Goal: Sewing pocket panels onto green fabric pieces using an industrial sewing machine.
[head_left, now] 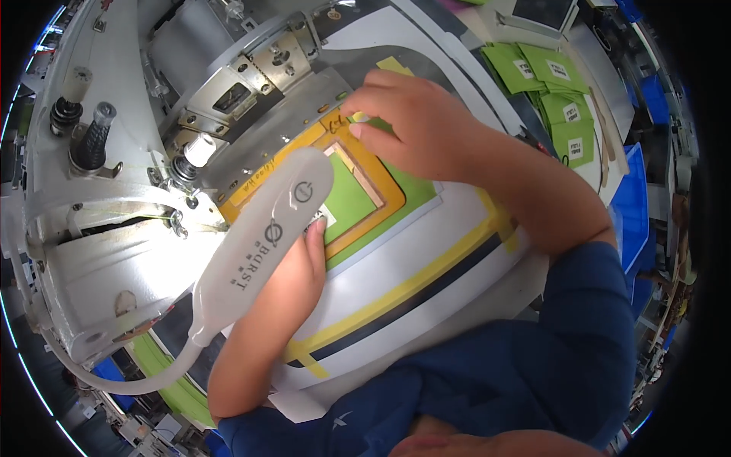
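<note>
My right hand (pixel 403 122) is curled over the top-right corner of a yellow template (pixel 384 202), thumb and forefinger close around a small yellow tab (pixel 359 116); whether it grips it is unclear. The template has a wood-edged opening with green material (pixel 350 198) and a white label in it, on a green sheet (pixel 419 194). My left hand (pixel 301 266) has its thumb at the label, its other fingers hidden under a white lamp head (pixel 270 225) that also covers part of the template.
A sewing machine (pixel 106 190) with thread-tension knobs fills the left. A white board (pixel 411 282) with yellow and black tape lies beneath the work. Several green labelled pieces (pixel 544 72) are piled upper right. Blue bins (pixel 632 198) stand at the right.
</note>
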Demonstrator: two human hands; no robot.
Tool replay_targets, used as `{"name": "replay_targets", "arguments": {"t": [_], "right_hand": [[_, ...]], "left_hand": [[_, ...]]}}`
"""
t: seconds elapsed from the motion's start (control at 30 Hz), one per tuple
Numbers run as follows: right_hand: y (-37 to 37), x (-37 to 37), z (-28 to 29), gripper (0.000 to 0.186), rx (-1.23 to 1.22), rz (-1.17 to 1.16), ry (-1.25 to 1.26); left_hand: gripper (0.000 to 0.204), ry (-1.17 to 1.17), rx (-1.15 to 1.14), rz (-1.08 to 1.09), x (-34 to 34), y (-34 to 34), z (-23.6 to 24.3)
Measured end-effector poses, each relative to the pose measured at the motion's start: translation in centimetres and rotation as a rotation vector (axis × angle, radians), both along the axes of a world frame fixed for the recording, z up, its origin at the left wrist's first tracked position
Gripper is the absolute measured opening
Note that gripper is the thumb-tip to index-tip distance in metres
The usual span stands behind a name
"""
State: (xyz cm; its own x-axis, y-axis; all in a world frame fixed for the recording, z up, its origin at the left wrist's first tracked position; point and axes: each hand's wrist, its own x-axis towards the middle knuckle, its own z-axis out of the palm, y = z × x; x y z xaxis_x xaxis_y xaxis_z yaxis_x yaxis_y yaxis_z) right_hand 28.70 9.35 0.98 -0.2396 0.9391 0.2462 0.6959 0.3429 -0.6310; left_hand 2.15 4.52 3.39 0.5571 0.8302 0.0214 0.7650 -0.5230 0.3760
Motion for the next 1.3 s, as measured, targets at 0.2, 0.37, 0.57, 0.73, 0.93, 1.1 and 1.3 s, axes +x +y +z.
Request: {"name": "replay_targets", "arguments": {"t": [0.2, 0.37, 0.57, 0.73, 0.93, 1.1, 1.3], "right_hand": [[-0.2, -0.2, -0.7, 0.03, -0.09, 0.091, 0.065], [-0.8, -1.1, 0.1, 0.037, -0.333, 0.178, 0.316], [-1.1, -2.1, 0.6, 0.029, -0.446, 0.197, 0.452], [-1.1, -2.4, 0.7, 0.013, -0.431, 0.113, 0.422], [-0.5, -2.9, 0.0, 0.014, -0.284, 0.046, 0.155], [-0.3, -3.5, -1.8, 0.014, -0.077, 0.049, 0.026], [0.0, -3.5, -0.2, 0.01, -0.3, -0.046, 0.049]], "left_hand": [[0.014, 0.044, -0.022, 0.089, 1.6, 1.1, -0.7], [0.012, -0.009, 0.094, 0.1, 1.4, 0.3, -1.2], [0.012, -0.032, 0.123, 0.048, 1.1, 0.3, -1.7], [0.013, -0.016, 0.141, 0.043, 1.3, 0.4, -1.6], [0.034, -0.06, 0.15, -0.016, 1.8, 0.8, -1.5], [0.061, 0.013, 0.195, -0.039, 1.6, 0.8, -2.3], [0.061, -0.022, 0.11, -0.005, 1.3, 0.9, -2.5]]}}
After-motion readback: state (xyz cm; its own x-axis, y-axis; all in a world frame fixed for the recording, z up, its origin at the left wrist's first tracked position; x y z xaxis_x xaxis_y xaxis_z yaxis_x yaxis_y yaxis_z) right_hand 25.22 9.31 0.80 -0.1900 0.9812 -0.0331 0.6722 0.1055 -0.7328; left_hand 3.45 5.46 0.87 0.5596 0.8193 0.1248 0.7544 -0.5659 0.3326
